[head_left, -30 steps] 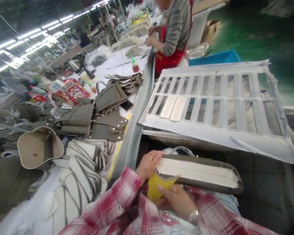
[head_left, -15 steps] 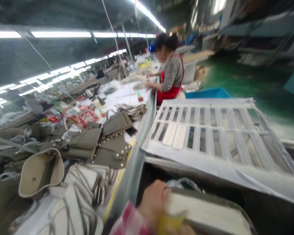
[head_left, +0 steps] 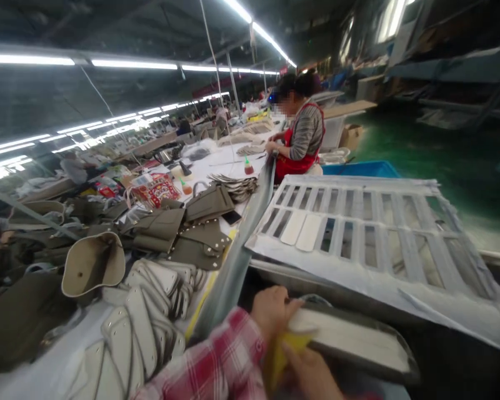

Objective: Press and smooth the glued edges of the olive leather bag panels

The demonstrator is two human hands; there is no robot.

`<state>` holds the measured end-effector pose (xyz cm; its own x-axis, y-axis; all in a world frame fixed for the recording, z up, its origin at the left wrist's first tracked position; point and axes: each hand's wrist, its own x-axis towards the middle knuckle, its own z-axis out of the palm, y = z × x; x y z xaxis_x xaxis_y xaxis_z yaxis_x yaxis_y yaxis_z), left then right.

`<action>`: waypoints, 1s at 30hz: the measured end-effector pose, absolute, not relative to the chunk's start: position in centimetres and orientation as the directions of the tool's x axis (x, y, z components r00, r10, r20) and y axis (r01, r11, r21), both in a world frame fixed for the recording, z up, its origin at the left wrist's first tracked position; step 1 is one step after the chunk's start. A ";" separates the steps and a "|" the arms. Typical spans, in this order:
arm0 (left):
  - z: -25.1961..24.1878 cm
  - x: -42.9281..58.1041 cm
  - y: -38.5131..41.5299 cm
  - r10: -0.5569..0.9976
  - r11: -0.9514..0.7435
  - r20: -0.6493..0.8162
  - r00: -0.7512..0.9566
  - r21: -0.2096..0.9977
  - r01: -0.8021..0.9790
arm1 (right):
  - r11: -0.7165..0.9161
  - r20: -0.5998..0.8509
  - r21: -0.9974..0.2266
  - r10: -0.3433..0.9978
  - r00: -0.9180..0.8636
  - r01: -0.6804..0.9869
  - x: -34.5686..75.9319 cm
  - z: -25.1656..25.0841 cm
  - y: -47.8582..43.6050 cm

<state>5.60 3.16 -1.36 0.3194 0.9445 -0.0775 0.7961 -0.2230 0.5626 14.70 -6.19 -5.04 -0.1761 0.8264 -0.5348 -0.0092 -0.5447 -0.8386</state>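
My left hand (head_left: 274, 312), in a red-and-white plaid sleeve, is closed over the near-left end of a dark olive bag piece (head_left: 331, 356). A long cream strip (head_left: 352, 338) runs along its upper face. Just below, my right hand (head_left: 314, 373) pinches a yellow sheet (head_left: 292, 343) against that same end of the piece. What the sheet is made of I cannot tell, and its lower part is partly hidden by my hands.
To the right stands a white slatted rack (head_left: 337, 216) with two cream strips on it. On the table at left lie stacked pale flaps (head_left: 139, 316), olive bag pieces (head_left: 158, 228) and an open bag body (head_left: 95, 264). Farther back, a person (head_left: 302, 133) in a red apron works at the table.
The view has shifted, so the scene sits farther right. My right hand and the yellow sheet show more clearly now. My left hand keeps its hold on the bag piece.
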 end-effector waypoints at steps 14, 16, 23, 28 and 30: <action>-5.2 -1.7 -1.7 0.889 0.328 -0.154 0.432 0.872 -0.363 | -0.517 -0.591 -0.765 0.800 0.101 -0.384 19.9 -0.3 -10.1; -5.6 -1.7 -2.4 0.883 0.255 -0.090 0.461 0.916 -0.310 | -0.525 -0.581 -0.767 0.812 0.053 -0.368 19.9 -0.1 -9.8; -5.7 -1.7 -2.2 0.885 0.150 -0.086 0.457 0.983 -0.105 | -0.589 -0.581 -0.808 0.795 -0.174 0.007 18.7 1.7 -9.0; -6.1 -1.7 -2.0 0.889 0.147 -0.055 0.455 0.975 -0.169 | -0.636 -0.655 -0.754 0.712 -0.253 0.164 18.4 0.6 -9.1; -6.3 -1.7 -1.9 0.894 0.136 -0.049 0.446 0.977 -0.164 | -0.626 -0.644 -0.764 0.723 -0.249 0.158 18.3 0.2 -8.9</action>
<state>-1.67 -1.94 -6.34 0.4462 0.8936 -0.0495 -0.1637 0.1358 0.9771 18.29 -8.94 0.24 -0.2490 0.7234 -0.6439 0.1577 -0.6257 -0.7639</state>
